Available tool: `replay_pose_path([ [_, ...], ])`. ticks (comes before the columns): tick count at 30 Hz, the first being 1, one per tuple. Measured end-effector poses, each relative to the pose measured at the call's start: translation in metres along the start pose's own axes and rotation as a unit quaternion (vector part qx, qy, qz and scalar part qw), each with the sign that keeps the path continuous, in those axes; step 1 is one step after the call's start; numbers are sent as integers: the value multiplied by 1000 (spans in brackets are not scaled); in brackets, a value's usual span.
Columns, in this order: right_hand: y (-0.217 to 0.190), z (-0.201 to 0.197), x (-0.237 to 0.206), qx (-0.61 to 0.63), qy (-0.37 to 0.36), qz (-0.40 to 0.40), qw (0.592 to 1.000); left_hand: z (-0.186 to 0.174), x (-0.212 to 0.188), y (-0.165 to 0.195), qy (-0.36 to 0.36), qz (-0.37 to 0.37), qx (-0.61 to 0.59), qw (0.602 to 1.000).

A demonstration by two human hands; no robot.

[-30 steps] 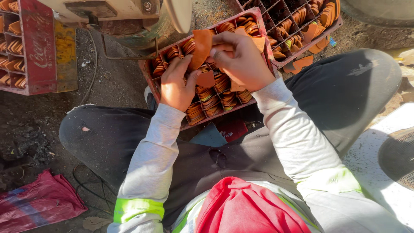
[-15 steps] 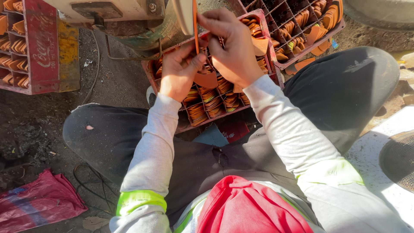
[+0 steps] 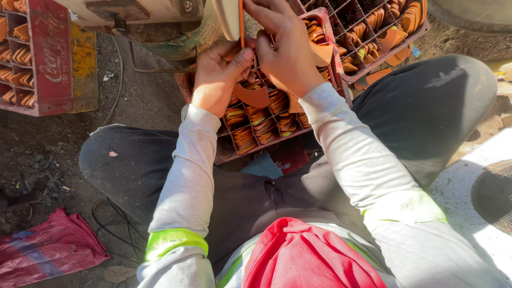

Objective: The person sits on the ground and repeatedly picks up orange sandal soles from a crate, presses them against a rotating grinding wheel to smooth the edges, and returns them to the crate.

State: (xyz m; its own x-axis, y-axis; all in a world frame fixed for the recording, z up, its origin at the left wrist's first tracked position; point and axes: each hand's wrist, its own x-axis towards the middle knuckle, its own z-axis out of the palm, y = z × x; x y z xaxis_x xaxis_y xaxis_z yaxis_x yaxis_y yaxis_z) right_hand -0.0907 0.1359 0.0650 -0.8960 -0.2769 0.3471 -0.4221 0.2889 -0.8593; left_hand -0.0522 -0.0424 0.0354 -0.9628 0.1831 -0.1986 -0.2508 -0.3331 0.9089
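Note:
I sit on the ground with a red plastic crate (image 3: 326,32) between my legs, its cells packed with stacks of orange curved pieces (image 3: 256,116). My left hand (image 3: 216,80) and my right hand (image 3: 285,50) are raised together above the crate. Between them they pinch a thin orange piece (image 3: 241,21) held edge-on and upright, close to a pale grinding wheel (image 3: 228,16) at the top. More orange pieces (image 3: 255,97) stick out below my fingers.
A second red crate (image 3: 384,48) with orange pieces lies at the upper right. Another red crate (image 3: 50,58) stands at the left, beside a rusty machine base (image 3: 160,29). A red cloth (image 3: 45,248) and a black cable (image 3: 106,224) lie on the dirt at lower left.
Both hands have lifted from the crate's cells toward the wheel, turning an orange piece from flat to edge-on.

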Motion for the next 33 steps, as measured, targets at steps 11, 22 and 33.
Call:
replay_pose_path([
  [11,-18,-15,-23,-7,-73,-6,997,3,-35,-6,2,-58,19,998],
  [22,-7,-32,-34,-61,-163,145,974,48,-57,3,74,146,493,854],
  [33,-12,-42,-12,161,-102,225,955,33,-36,-5,64,17,224,972],
])
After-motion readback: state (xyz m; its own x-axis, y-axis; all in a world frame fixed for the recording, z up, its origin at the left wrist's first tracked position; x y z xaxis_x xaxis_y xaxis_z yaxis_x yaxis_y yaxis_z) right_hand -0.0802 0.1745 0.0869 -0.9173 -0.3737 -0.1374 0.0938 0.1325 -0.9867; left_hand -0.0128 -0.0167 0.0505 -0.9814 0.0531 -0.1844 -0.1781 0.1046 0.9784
